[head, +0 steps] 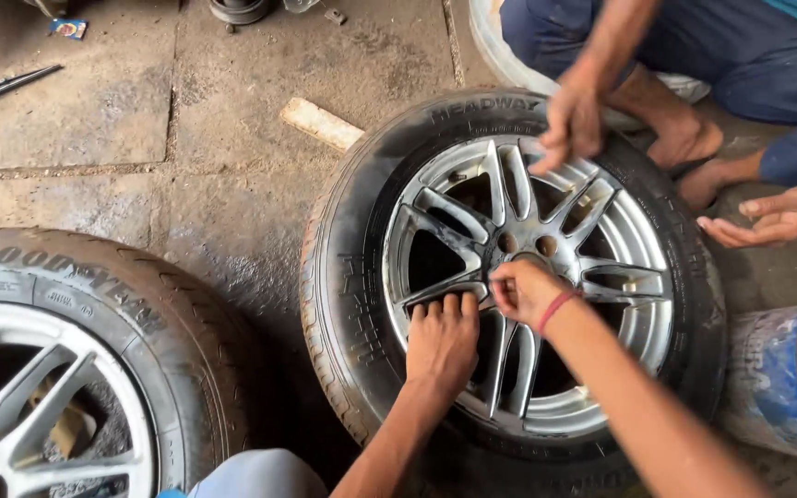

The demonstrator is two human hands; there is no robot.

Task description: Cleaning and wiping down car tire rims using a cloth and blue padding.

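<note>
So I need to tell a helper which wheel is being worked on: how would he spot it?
On the concrete floor lie two wheels. It is the right-hand wheel, with grey, grimy spokes, under the person's left hand and right hand. The other wheel, cut off at the lower left, has clean, bright spokes and nobody touching it.

The 1 head camera looks steeply down from close above at a wheel [518,286] lying flat on the concrete floor [140,138], the person's own arms entering from the bottom edge and a second wheel [66,369] cut off at lower left.
</note>
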